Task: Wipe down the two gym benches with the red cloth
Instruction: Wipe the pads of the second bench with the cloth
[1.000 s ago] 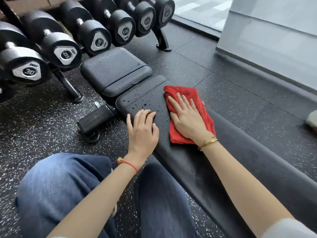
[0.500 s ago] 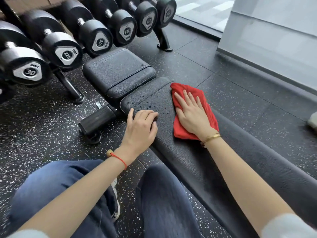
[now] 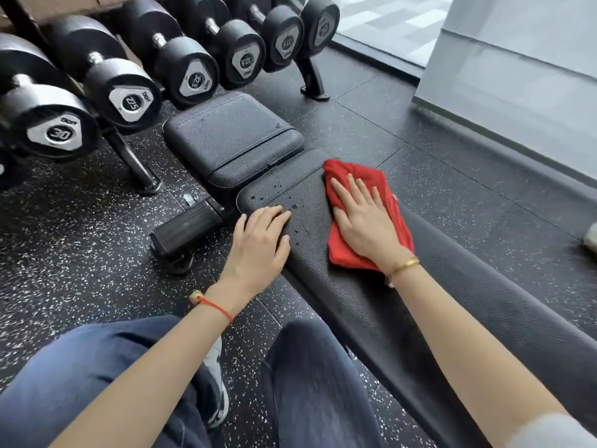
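A black padded gym bench [image 3: 403, 305] runs from the centre to the lower right, its separate seat pad [image 3: 226, 137] beyond it. Water droplets dot the near end of the long pad. The red cloth [image 3: 368, 179] lies flat on the pad near that end. My right hand [image 3: 365, 218] presses flat on the cloth, fingers spread. My left hand [image 3: 261, 244] rests on the pad's left edge with curled fingers and holds nothing. Only one bench is in view.
A rack of black dumbbells [image 3: 129, 98] stands at the upper left, its foot [image 3: 315, 92] on the speckled rubber floor. The bench's roller foot [image 3: 187, 227] sticks out to the left. A grey wall [image 3: 517, 76] runs along the right. My knees in blue jeans [image 3: 310, 383] fill the bottom.
My right hand has slid the cloth a little farther up the pad toward its near end. My left hand has shifted slightly and curled at the pad's edge.
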The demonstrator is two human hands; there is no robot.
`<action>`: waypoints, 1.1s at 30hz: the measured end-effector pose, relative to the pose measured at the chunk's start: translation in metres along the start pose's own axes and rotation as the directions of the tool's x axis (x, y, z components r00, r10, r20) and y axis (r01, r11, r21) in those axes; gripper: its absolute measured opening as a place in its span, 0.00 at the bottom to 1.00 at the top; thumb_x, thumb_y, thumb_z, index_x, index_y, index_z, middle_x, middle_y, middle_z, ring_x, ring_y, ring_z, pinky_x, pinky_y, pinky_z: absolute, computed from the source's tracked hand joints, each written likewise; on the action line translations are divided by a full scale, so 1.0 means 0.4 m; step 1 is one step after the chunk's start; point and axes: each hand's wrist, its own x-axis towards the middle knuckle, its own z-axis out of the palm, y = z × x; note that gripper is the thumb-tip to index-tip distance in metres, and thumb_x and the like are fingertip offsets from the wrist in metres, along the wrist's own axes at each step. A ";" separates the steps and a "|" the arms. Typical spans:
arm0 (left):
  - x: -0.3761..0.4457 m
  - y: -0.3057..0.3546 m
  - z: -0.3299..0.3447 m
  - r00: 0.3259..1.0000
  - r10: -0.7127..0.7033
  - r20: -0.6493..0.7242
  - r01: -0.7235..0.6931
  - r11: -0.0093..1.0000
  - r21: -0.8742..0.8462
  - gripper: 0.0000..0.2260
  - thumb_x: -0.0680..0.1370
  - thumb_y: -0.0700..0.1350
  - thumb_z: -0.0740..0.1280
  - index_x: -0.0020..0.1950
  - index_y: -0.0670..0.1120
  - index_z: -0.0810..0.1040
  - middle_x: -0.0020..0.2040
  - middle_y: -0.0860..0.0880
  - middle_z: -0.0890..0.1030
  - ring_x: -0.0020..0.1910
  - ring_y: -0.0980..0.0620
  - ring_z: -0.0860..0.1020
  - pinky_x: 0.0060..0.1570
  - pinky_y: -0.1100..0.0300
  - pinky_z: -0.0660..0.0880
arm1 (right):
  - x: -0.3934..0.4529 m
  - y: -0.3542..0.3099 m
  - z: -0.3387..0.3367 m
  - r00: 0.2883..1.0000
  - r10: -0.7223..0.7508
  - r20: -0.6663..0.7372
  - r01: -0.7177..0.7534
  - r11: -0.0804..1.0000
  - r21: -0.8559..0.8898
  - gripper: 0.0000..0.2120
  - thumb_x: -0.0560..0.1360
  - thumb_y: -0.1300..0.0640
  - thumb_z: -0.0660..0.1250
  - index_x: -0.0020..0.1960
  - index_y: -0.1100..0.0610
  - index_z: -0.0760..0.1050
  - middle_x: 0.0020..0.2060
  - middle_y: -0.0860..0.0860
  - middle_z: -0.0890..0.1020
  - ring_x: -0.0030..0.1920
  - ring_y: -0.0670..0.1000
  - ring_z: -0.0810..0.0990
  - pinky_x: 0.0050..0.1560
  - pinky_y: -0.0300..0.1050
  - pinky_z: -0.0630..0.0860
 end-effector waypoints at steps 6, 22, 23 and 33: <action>0.023 0.006 -0.005 0.999 -0.027 -0.042 0.026 1.000 -0.012 0.17 0.79 0.47 0.62 0.68 0.48 0.74 0.68 0.51 0.74 0.69 0.50 0.69 0.73 0.44 0.59 | 0.026 -0.106 0.035 0.989 -0.145 0.032 0.145 0.989 -0.002 0.27 0.82 0.50 0.53 0.79 0.46 0.51 0.79 0.52 0.51 0.79 0.52 0.48 0.78 0.51 0.42; 0.061 -0.074 -0.054 0.981 -0.158 -0.116 0.155 0.987 -0.034 0.19 0.78 0.41 0.62 0.69 0.46 0.73 0.70 0.48 0.74 0.71 0.48 0.68 0.72 0.45 0.62 | 0.108 -0.151 0.049 0.992 -0.125 0.033 0.125 0.992 -0.002 0.27 0.81 0.50 0.53 0.79 0.47 0.51 0.79 0.53 0.51 0.79 0.53 0.49 0.78 0.51 0.41; 0.065 -0.080 -0.058 0.977 -0.175 -0.124 0.173 0.985 -0.023 0.20 0.77 0.40 0.61 0.70 0.45 0.73 0.70 0.48 0.73 0.71 0.47 0.68 0.72 0.46 0.62 | 0.091 -0.186 0.062 0.980 -0.194 0.040 0.194 0.981 -0.001 0.27 0.81 0.50 0.54 0.79 0.47 0.52 0.79 0.53 0.52 0.79 0.53 0.49 0.78 0.51 0.41; 0.050 -0.135 -0.053 0.959 -0.254 -0.121 0.254 0.967 -0.017 0.22 0.77 0.38 0.60 0.71 0.45 0.71 0.71 0.47 0.72 0.72 0.46 0.67 0.74 0.48 0.59 | -0.020 -0.089 0.029 0.940 -0.333 0.077 0.332 0.943 0.031 0.25 0.82 0.48 0.52 0.78 0.43 0.54 0.79 0.46 0.54 0.79 0.49 0.50 0.78 0.47 0.41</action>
